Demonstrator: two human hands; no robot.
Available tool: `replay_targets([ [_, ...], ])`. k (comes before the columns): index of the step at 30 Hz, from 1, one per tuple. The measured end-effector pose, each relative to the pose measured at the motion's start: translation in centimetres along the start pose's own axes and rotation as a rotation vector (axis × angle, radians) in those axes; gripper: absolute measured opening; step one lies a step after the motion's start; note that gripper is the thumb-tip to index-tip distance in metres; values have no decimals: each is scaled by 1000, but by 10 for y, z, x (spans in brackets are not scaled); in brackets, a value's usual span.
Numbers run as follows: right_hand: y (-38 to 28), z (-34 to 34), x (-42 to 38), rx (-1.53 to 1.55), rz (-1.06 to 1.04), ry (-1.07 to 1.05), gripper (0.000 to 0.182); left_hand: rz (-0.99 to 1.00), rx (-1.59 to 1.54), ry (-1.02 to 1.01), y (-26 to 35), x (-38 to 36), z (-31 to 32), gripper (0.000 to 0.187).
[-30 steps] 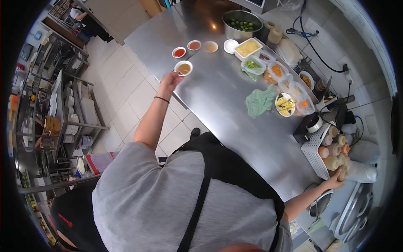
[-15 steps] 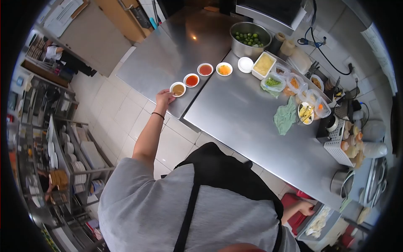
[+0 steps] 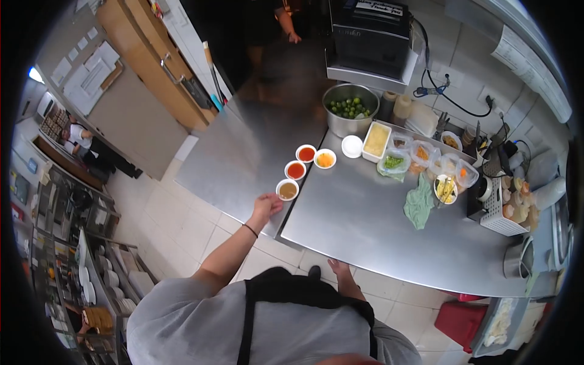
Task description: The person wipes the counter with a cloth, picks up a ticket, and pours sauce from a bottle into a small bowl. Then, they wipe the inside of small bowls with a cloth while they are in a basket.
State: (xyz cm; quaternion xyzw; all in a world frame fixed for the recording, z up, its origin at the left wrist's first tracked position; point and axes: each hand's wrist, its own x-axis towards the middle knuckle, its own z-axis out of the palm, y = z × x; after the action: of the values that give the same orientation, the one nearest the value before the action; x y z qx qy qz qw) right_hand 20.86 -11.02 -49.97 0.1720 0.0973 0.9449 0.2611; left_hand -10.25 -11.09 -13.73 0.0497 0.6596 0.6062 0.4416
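A small white bowl of brown sauce (image 3: 287, 190) stands on the steel counter, left of the seam. My left hand (image 3: 266, 207) is at its near-left rim, fingers loosely bent and touching or almost touching it. Behind it, two white bowls of red sauce, a nearer one (image 3: 295, 171) and a farther one (image 3: 305, 154), form a line. A bowl with a yellow-orange filling (image 3: 325, 159) sits just right of them. My right hand (image 3: 338, 266) hangs by the counter's front edge with nothing in it, its fingers partly visible and apart.
A steel pot of green fruit (image 3: 353, 109), a white container (image 3: 376, 142), bags of chopped food (image 3: 394, 162) and a green cloth (image 3: 419, 204) occupy the right-hand counter (image 3: 359, 213). Another person's arm (image 3: 286, 23) shows at the back. A red bin (image 3: 460, 322) is at lower right.
My right hand has come from the red bin at the lower right to the counter's front edge. My left hand's fingers have slipped outward from the brown sauce bowl's rim. The view has shifted.
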Motion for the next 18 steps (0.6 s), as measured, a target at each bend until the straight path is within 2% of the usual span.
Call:
replay_targets([
  [1, 4, -12, 12, 47, -88, -92, 34, 9, 33, -19, 0, -4, -2, 17],
  [3, 21, 6, 53, -104, -495, 417, 33, 30, 132, -54, -5, -8, -11, 15],
  [4, 26, 13, 70, -137, -606, 542, 33, 40, 194, -73, -9, -12, -14, 15],
  [6, 28, 22, 92, -162, -727, 628, 32, 44, 255, -99, -12, -30, -15, 14],
  [8, 30, 33, 102, -193, -815, 666, 32, 70, 450, -259, -18, -50, -17, 15],
  [9, 30, 38, 103, -211, -849, 687, 31, 65, 456, -265, -18, -61, -18, 15],
  [11, 26, 51, 100, -268, -916, 723, 31, 188, 615, -487, -21, -83, -16, 18],
  [15, 12, 81, 69, -409, -1080, 799, 30, 254, 704, -607, -28, -121, -3, 19],
  [16, 9, 87, 54, -449, -1127, 833, 30, 212, 733, -639, -30, -128, 1, 19],
  [18, 11, 98, 20, -559, -1197, 971, 29, 269, 753, -708, -41, -138, 12, 17],
])
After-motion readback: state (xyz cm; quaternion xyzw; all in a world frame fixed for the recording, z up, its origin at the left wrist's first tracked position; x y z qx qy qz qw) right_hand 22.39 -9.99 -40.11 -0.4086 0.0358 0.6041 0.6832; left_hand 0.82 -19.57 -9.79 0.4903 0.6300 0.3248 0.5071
